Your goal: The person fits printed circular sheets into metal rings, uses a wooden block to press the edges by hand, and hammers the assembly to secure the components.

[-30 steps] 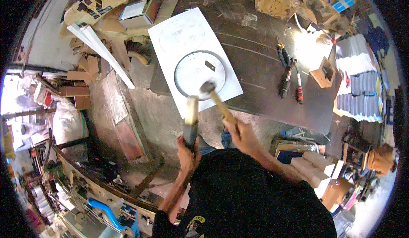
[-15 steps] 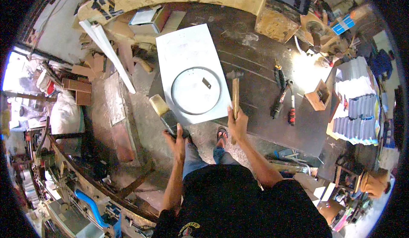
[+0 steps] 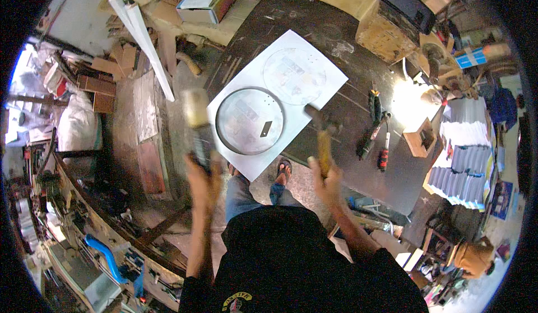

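Note:
In my left hand (image 3: pixel 203 184) is a tool (image 3: pixel 197 111) with a pale yellowish block-like end and a dark flat body; blur hides its exact kind. My right hand (image 3: pixel 328 183) is closed round the wooden handle of a hammer (image 3: pixel 324 147), its dark head pointing away from me. Between the hands lies a white sheet (image 3: pixel 249 167), set diagonally over the table's left edge. A shallow round piece with a dark rim (image 3: pixel 235 136) rests on its near half, holding a small dark metal plate (image 3: pixel 266 129). A circle outline (image 3: pixel 297 77) marks the sheet's far half.
Pliers (image 3: pixel 374 104), a dark-handled tool (image 3: pixel 374 137) and a red-handled tool (image 3: pixel 384 159) lie on the dark table (image 3: pixel 358 170). Further right are an open wooden box (image 3: pixel 419 138), a bright lamp glow and stacked sheets (image 3: pixel 462 145). A cardboard box (image 3: pixel 206 5) stands beyond.
The white sheet and round piece have turned clockwise, and the far circle outline now shows clearly. My hands have moved apart, both tools still held; the left has gone leftward.

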`<state>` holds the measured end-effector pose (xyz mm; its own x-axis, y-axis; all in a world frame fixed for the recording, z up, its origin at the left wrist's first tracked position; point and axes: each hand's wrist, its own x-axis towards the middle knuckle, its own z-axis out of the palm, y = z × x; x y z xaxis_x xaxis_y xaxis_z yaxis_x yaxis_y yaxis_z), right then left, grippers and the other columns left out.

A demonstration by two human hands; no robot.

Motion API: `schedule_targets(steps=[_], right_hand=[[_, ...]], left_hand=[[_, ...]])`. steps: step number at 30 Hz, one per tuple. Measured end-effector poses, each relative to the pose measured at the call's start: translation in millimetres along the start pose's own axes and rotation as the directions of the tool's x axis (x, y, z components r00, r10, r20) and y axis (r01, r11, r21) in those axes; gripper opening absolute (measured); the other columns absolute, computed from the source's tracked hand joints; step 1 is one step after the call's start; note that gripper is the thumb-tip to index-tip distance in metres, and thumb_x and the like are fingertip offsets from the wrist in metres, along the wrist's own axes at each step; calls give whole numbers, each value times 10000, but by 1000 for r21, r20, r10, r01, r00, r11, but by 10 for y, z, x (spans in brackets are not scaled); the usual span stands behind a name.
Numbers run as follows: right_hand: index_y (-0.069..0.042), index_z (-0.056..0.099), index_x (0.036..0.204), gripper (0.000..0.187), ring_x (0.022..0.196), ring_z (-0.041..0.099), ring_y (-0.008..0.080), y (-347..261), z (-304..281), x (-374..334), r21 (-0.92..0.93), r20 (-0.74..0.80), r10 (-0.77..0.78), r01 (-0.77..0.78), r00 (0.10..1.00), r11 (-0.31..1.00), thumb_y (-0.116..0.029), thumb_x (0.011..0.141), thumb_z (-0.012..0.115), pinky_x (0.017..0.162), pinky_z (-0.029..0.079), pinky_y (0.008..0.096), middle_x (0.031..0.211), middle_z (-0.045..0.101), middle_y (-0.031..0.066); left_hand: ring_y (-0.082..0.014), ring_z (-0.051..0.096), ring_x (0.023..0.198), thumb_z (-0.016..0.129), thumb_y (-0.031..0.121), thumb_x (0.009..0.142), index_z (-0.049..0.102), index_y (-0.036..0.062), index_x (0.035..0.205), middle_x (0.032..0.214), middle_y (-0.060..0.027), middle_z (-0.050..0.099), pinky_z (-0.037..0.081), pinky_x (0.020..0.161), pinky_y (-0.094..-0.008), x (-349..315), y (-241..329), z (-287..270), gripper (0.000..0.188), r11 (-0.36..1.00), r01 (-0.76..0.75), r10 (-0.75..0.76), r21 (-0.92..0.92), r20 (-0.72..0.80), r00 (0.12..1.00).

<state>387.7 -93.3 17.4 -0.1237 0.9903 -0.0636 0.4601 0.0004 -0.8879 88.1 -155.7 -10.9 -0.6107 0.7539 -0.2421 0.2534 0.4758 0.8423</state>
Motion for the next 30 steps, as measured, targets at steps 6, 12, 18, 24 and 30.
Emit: schedule_targets(steps=[6, 12, 18, 24, 30], right_hand=[[-36, 544, 830, 382, 490, 407, 69, 46, -311, 333, 16, 60, 66, -67, 996, 998, -354, 1021, 453, 443, 324, 273, 571, 427, -28], [-34, 545, 808, 385, 486, 400, 79, -187, -558, 510, -77, 194, -94, 111, 977, 991, -335, 1027, 445, 462, 335, 283, 557, 430, -7], [-29, 574, 830, 287, 560, 432, 71, -927, -775, 679, -192, 174, -369, 399, 913, 897, -267, 985, 530, 488, 338, 266, 613, 469, 8], [18, 611, 948, 177, 514, 539, 213, 164, -633, 720, -241, 293, -476, 546, 829, 802, -152, 939, 565, 489, 414, 342, 622, 551, 143], [-29, 634, 955, 317, 744, 631, 422, 286, -579, 598, -280, 289, -196, 279, 937, 919, -332, 969, 542, 627, 480, 516, 791, 629, 253]], left_hand=[[-521, 622, 810, 618, 231, 922, 335, -44, 1195, 862, -346, 613, 497, 670, -541, -912, 684, 1025, 480, 982, 173, -186, 82, 204, 961], [-509, 608, 748, 599, 101, 884, 302, -91, 1132, 996, -345, 506, 490, 619, -564, -1009, 642, 1466, 432, 978, -93, 52, 189, 214, 975], [-478, 619, 800, 623, 41, 825, 303, -80, 1111, 1024, -276, 462, 562, 626, -495, -1051, 557, 1693, 446, 910, -180, 134, 375, 143, 980], [-407, 640, 871, 646, -6, 777, 295, -137, 1189, 1044, -268, 472, 589, 652, -400, -1050, 562, 1846, 557, 861, -175, 133, 478, 121, 984], [-405, 636, 937, 619, 16, 810, 297, -133, 1194, 1067, -271, 490, 593, 674, -350, -1076, 447, 1791, 523, 744, -260, 240, 616, 117, 964]])
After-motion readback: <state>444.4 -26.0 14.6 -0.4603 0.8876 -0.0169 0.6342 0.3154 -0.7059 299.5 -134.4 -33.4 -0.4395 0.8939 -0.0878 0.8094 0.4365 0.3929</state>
